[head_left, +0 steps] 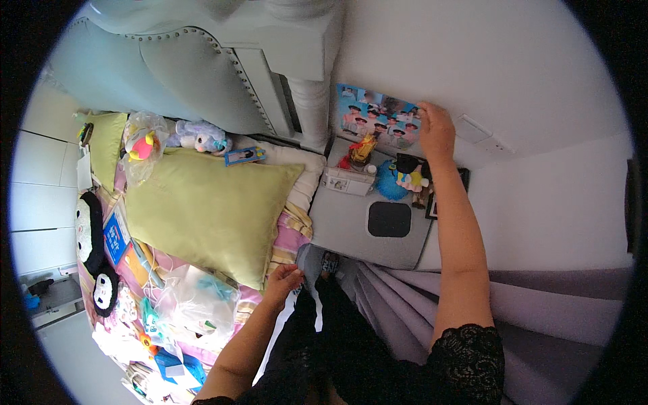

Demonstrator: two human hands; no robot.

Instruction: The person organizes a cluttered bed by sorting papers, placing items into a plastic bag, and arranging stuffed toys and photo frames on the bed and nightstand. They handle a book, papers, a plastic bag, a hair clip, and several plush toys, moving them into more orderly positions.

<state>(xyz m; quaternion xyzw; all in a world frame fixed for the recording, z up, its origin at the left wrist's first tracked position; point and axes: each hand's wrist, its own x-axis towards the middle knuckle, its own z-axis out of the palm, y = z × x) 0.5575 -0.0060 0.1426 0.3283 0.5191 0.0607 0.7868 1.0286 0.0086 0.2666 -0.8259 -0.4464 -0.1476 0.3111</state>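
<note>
My right hand [437, 133] reaches forward to the wall, its fingers closed at the right edge of a blue poster with several small portraits [379, 116]. The poster stands against the wall behind a grey nightstand [337, 223]. Low beside the bed, my left hand [283, 280] is closed with fingertips together; whatever may be in them is too small to make out. Below the poster are a gold and red figurine [363, 150], a small white box [347, 181], a blue round ornament [391, 181] and a doll with a black cap [410, 177].
A dark square pad [389, 219] lies on the nightstand. To the left, the bed carries a green pillow [209, 209], plush toys [206, 137] and plastic bags [196, 304]. The padded headboard [182, 74] rises behind. Purple curtain folds [526, 304] hang at right, below a wall socket [496, 145].
</note>
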